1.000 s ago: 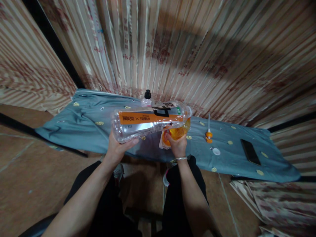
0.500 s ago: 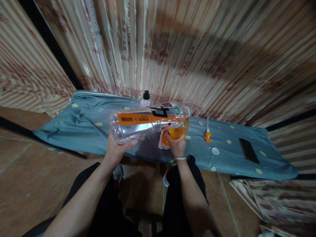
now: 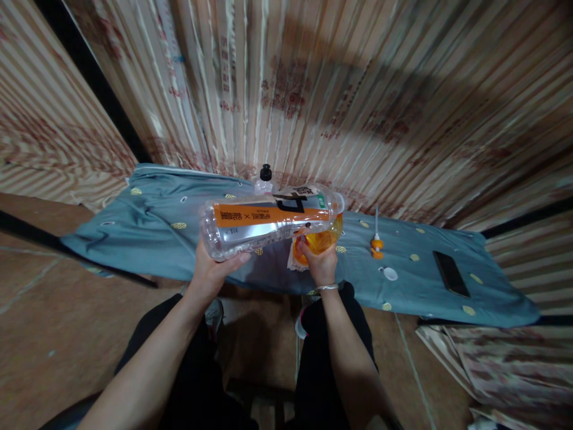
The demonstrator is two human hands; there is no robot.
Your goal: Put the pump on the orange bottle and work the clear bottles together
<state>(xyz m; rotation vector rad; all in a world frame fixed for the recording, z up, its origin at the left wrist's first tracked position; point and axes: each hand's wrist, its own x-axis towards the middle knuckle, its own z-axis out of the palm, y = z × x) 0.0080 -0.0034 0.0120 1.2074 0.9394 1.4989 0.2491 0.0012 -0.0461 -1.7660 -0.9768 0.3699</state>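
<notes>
My left hand (image 3: 213, 272) grips the base of a large clear plastic bottle (image 3: 268, 222) with an orange label. The bottle lies almost level, its mouth end to the right over an orange container (image 3: 323, 237). My right hand (image 3: 321, 264) is wrapped around that orange container from below, beside a white lacy cloth (image 3: 293, 258). Both are held just above the blue-grey cloth (image 3: 152, 221) covering a low table. I cannot tell whether liquid is flowing.
A small clear bottle with a black cap (image 3: 265, 179) stands behind the big bottle. To the right on the cloth lie an orange pump nozzle (image 3: 376, 243), a white cap (image 3: 391, 274) and a black phone (image 3: 451, 273). Striped curtains hang behind. My knees are below the table edge.
The view shifted slightly between the oldest frame and now. The bottle and both hands keep nearly the same pose.
</notes>
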